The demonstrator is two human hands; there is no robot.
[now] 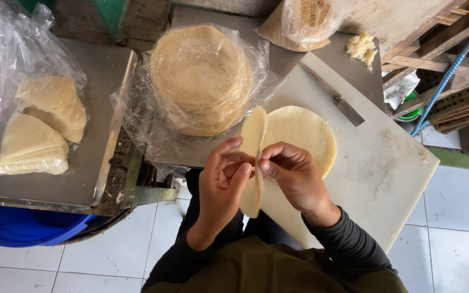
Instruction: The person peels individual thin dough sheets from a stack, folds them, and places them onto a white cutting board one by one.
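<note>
A thin, pale round dough wrapper (253, 142) stands on edge between both hands above the white cutting board (378, 163). My left hand (221, 184) pinches it from the left with thumb and fingers. My right hand (294, 176) pinches it from the right. Just behind it, a small pile of the same round wrappers (305, 138) lies flat on the board. A taller stack of wrappers (201, 76) sits on clear plastic further back.
A long knife (335, 97) lies at the board's far side, near a crumbly pale lump (361, 48) and a plastic bag of grainy filling (306, 19). Folded wrappers in a plastic bag (42, 127) rest on a metal tray at left. A blue tub (23, 228) sits below.
</note>
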